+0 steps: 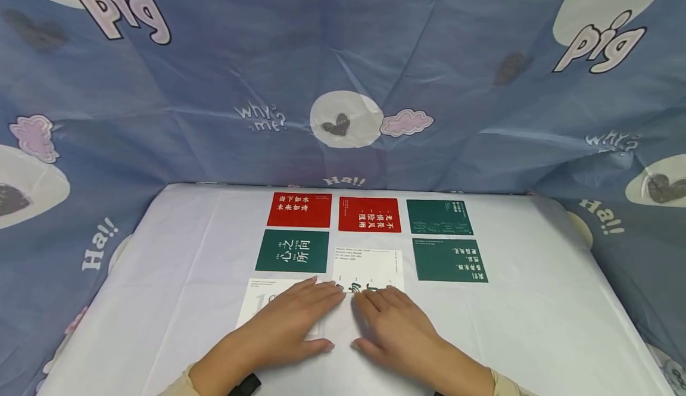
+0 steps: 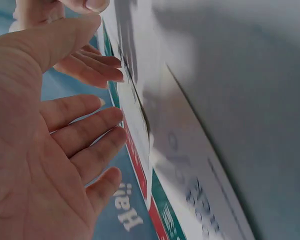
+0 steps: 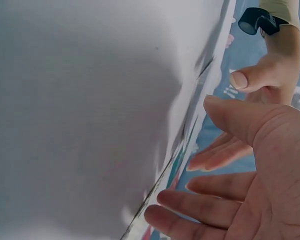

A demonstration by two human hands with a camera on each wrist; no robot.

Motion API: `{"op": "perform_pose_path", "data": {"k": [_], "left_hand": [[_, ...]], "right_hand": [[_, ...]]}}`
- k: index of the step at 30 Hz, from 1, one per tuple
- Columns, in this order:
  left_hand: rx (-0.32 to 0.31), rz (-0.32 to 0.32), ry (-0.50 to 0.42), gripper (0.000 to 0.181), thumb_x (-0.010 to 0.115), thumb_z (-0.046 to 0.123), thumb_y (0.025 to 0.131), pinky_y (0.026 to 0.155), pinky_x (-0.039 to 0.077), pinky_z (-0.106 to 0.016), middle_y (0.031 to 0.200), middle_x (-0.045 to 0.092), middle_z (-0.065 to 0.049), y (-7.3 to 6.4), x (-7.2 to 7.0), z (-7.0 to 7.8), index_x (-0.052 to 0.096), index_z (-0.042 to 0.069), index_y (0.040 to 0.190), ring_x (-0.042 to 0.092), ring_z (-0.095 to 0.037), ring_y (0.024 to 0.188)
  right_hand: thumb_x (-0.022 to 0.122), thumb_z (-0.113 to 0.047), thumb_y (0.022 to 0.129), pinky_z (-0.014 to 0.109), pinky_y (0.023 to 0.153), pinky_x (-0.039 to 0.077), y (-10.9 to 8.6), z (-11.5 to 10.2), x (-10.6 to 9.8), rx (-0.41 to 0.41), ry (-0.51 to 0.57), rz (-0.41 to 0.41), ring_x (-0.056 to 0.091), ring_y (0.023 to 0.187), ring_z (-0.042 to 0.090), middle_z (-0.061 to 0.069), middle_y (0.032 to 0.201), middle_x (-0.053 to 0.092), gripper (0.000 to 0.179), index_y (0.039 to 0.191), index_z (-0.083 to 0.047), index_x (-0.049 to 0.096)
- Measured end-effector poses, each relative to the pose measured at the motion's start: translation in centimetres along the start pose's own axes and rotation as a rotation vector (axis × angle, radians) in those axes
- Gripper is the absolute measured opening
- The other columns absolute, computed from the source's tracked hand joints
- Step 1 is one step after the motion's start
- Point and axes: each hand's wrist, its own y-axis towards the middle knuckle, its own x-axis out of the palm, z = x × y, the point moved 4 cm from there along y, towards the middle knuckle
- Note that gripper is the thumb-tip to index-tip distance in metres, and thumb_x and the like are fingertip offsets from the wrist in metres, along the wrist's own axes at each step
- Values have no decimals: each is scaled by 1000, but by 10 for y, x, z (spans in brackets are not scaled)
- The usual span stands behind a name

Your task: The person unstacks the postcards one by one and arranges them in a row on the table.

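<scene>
A white card printed with small text and dark green characters lies at the middle of the table. Fingertips of both hands are right at its near edge, one hand on each side. My left hand, its fingers extended, also covers much of a second white card with a pale numeral. Fairly straight fingers show on my right hand too, palm side down toward the table. In the left wrist view nothing is gripped in the left palm; the right wrist view shows the right palm likewise bare.
Beyond the hands lie two red cards and a green card, with two more green cards to the right. A white cloth covers the table. A blue printed curtain hangs behind and around it.
</scene>
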Motion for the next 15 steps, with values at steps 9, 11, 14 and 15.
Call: {"op": "perform_pose_path", "data": {"k": [9,11,14,15], "left_hand": [[81,41,28,72,80,42,91,122,34,-43,151,57,-1,6,10,13,55,8,150,50,-20,142],[82,45,38,72,80,42,92,122,34,-43,151,57,-2,7,11,14,55,7,150,50,-21,142],[73,34,50,72,78,42,93,123,33,-42,151,57,-3,9,11,15,54,6,151,49,-21,143],[70,32,51,72,78,42,94,123,32,-42,151,57,-4,10,11,16,54,6,151,49,-22,143]], "right_hand": [[76,-51,91,49,112,45,-18,12,1,48,21,-34,62,122,26,8,133,68,68,140,-5,63],[77,-50,91,49,112,45,-19,14,1,52,21,-17,62,121,26,8,131,68,67,139,-5,63],[78,-50,91,49,111,46,-20,16,0,56,13,7,62,120,26,8,131,68,67,138,-5,63],[78,-49,90,49,111,46,-20,17,0,56,10,17,62,120,26,8,131,68,67,137,-4,64]]}}
